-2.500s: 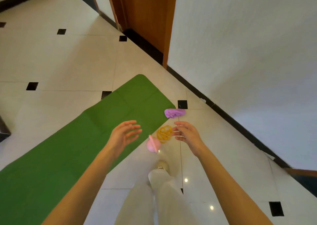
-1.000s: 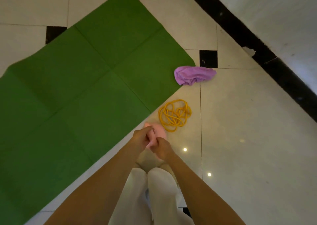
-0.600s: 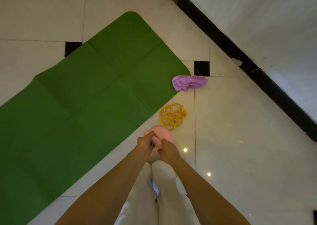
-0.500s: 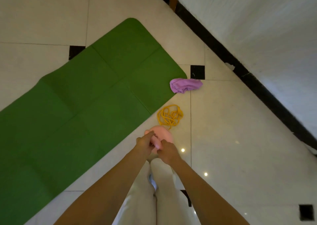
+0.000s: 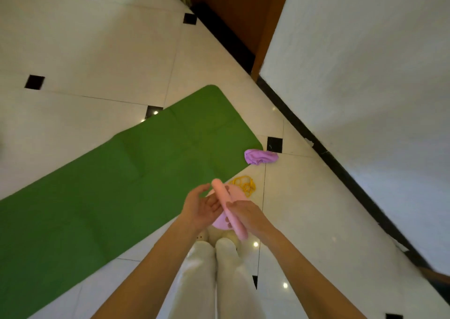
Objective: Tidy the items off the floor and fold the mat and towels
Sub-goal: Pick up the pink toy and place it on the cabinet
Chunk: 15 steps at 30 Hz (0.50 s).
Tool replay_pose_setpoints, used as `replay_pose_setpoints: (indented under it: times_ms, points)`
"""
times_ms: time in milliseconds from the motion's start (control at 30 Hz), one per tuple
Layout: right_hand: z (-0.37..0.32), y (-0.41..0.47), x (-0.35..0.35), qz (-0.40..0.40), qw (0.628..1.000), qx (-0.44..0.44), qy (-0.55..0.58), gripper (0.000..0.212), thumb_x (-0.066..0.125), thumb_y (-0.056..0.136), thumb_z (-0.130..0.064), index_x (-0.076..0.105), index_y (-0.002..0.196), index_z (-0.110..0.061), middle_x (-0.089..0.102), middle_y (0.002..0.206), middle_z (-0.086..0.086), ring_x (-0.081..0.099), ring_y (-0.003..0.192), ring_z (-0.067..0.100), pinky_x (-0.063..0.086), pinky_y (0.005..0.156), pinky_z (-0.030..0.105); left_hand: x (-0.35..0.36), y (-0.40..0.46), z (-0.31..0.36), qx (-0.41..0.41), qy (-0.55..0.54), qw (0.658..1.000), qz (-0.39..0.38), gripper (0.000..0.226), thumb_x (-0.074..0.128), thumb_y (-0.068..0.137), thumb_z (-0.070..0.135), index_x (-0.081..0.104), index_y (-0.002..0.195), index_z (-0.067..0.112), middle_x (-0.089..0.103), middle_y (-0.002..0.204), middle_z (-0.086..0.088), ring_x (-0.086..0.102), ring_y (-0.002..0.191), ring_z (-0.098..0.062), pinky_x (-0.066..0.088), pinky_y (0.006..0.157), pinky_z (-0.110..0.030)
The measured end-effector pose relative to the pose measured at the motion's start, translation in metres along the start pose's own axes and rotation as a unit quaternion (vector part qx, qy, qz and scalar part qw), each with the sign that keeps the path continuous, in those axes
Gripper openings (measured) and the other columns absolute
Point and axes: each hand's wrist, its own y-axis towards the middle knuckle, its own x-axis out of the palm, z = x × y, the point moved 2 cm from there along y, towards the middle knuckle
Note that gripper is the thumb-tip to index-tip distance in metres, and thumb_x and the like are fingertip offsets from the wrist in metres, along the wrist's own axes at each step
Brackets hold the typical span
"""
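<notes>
Two pink round discs are up off the floor between my hands. One pink disc (image 5: 228, 208) stands on edge, and my right hand (image 5: 248, 216) holds it with the thumb over its rim. The other pink disc (image 5: 221, 222) lies flat behind it, cupped by my left hand (image 5: 198, 206). The green mat (image 5: 117, 185) lies unfolded on the floor to the left. A crumpled purple towel (image 5: 260, 157) sits at the mat's far corner. A tangled yellow rope (image 5: 245, 185) lies just beyond my hands.
A white wall (image 5: 365, 87) with a black skirting runs along the right. A wooden door (image 5: 233, 14) stands at the top. White floor tiles (image 5: 85, 55) with black insets spread to the left. My legs in white trousers (image 5: 214, 282) are below my hands.
Both hands have risen from the floor with the pink discs, one disc now turned on edge. The view has lifted, showing the door and more wall.
</notes>
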Motion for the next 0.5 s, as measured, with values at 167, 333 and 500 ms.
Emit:
replay_pose_setpoints:
  times_ms: [167, 333, 500]
  points:
    - [-0.053, -0.077, 0.001, 0.002, 0.992, -0.012, 0.128, 0.035, 0.035, 0.102, -0.034, 0.052, 0.124, -0.013, 0.067, 0.077, 0.012, 0.064, 0.055, 0.018, 0.055, 0.055, 0.028, 0.024, -0.091, 0.017, -0.016, 0.056, 0.994, -0.090, 0.063, 0.056, 0.078, 0.027, 0.045, 0.129, -0.009, 0.051, 0.133, -0.022, 0.049, 0.123, -0.032, 0.039, 0.102, -0.038]
    - [-0.072, -0.133, 0.010, -0.013, 0.988, -0.025, 0.153, 0.047, 0.032, 0.101, -0.041, 0.056, 0.121, -0.006, 0.070, 0.075, 0.013, 0.067, 0.055, 0.021, 0.053, 0.052, 0.026, 0.033, -0.160, 0.018, 0.017, 0.127, 0.982, -0.140, 0.061, 0.055, 0.081, 0.031, 0.047, 0.126, -0.008, 0.060, 0.122, -0.022, 0.057, 0.113, -0.030, 0.046, 0.096, -0.037]
    - [-0.085, -0.172, 0.020, -0.048, 0.990, -0.058, 0.120, 0.051, 0.025, 0.101, -0.043, 0.063, 0.108, -0.009, 0.072, 0.072, 0.012, 0.069, 0.058, 0.023, 0.052, 0.052, 0.025, 0.024, -0.208, 0.014, 0.069, 0.166, 0.976, -0.121, 0.059, 0.060, 0.076, 0.028, 0.052, 0.123, -0.006, 0.062, 0.121, -0.019, 0.055, 0.119, -0.030, 0.041, 0.103, -0.039]
